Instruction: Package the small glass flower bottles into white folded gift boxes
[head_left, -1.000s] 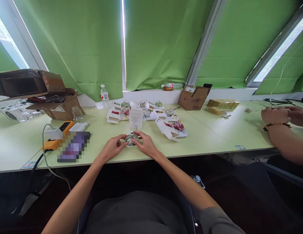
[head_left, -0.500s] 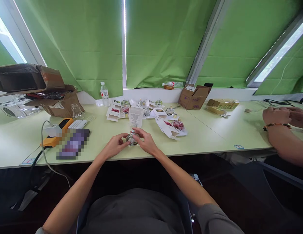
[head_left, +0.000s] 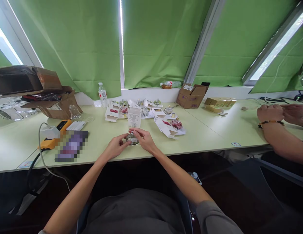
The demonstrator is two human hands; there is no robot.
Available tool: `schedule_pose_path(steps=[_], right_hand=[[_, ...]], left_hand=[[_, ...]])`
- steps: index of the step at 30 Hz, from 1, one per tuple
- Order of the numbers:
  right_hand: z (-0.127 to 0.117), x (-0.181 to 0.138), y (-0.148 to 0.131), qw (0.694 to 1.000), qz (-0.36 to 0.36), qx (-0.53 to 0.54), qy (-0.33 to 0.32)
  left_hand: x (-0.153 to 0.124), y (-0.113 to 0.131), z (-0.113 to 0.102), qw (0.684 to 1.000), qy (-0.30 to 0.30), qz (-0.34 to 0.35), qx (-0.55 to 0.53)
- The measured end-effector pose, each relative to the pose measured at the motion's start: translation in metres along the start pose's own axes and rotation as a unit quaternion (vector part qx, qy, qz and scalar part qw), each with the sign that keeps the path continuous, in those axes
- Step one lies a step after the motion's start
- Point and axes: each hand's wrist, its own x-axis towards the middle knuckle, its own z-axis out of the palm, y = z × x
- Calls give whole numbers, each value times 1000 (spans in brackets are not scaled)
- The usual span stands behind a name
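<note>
Foremost: left hand (head_left: pixel 115 147) held the flank of a round glass bottle (head_left: pixel 132 140), fingers curled; right hand (head_left: pixel 145 140) pinched its top | bottle stood just before the printed white panel (head_left: pixel 134 118); seemed rigid, slick, breakable, fairly light, best gripped by body and neck | similar bottles (head_left: pixel 144 112) sat beyond panel

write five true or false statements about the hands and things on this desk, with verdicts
1. The left hand touches a small glass bottle. True.
2. The right hand rests away from the small glass bottle. False: it is at that bottle's top.
3. An upright plastic bottle stands before the green curtain. True.
4. The brown carton nearest the yellow boxes is right of them. False: it is left of them.
5. A co-worker's arm wears a bracelet. True.
</note>
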Motion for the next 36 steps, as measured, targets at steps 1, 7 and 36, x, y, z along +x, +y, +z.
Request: schedule_pose_path(steps=[1, 7, 36], right_hand=[[0, 0, 0, 1000, 1, -7, 2], [-1, 1, -1, 1000, 2, -26, 15], [2, 4, 2, 997, -3, -19, 79]], left_hand=[[0, 0, 0, 1000, 0, -2, 0], [0, 0, 0, 1000, 4, -2, -6], [1, 0, 0, 1000, 2, 1, -12]])
